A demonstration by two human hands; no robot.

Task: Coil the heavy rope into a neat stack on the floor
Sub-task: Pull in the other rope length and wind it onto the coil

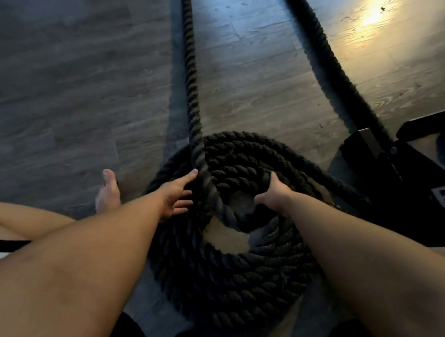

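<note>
A thick black twisted rope lies in a round coil point(235, 269) of several stacked turns on the wood floor in front of me. One free strand point(190, 68) runs from the coil's middle straight away to the top of the view. My left hand point(177, 195) rests with straight fingers on the coil's left side, touching that strand. On the inner turns at the upper right of the coil's hole, my right hand point(273, 191) grips the rope with curled fingers.
A second rope strand point(336, 68) runs diagonally from the top to a black metal anchor base point(390, 164) with white lettering at the right. My bare foot point(109, 189) and knee are at the left. Grey wood-plank floor point(64, 78) spreads to the left and beyond.
</note>
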